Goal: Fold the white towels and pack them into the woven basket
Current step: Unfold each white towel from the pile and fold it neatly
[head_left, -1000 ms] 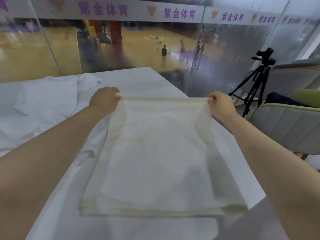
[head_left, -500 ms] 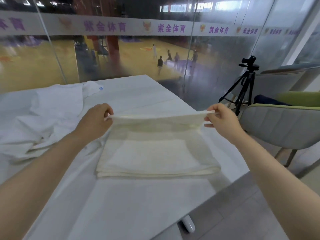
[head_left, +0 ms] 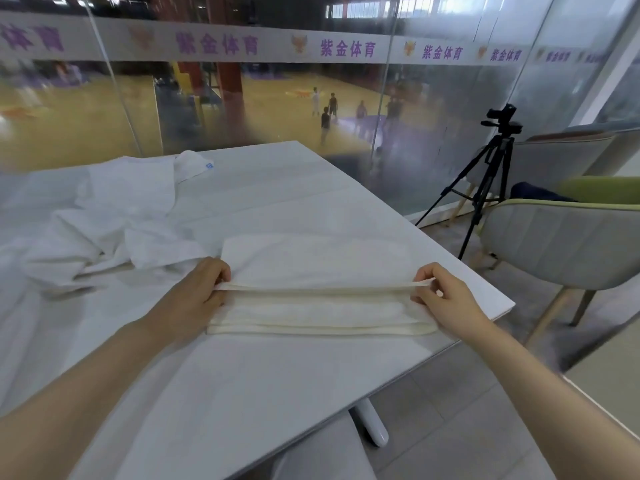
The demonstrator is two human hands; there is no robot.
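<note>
Setting: white table beside a glass wall over a sports hall; tripod and chair to my right
Towel: folded white towel lies flat near the table's right edge; loose towels heaped to its left; no basket in view
Handling: I judge it soft, light and floppy, best taken at the corners
Left hand: pinches the top layer's left corner, fingers curled
Right hand: pinches the right corner, edge taut between both
</note>
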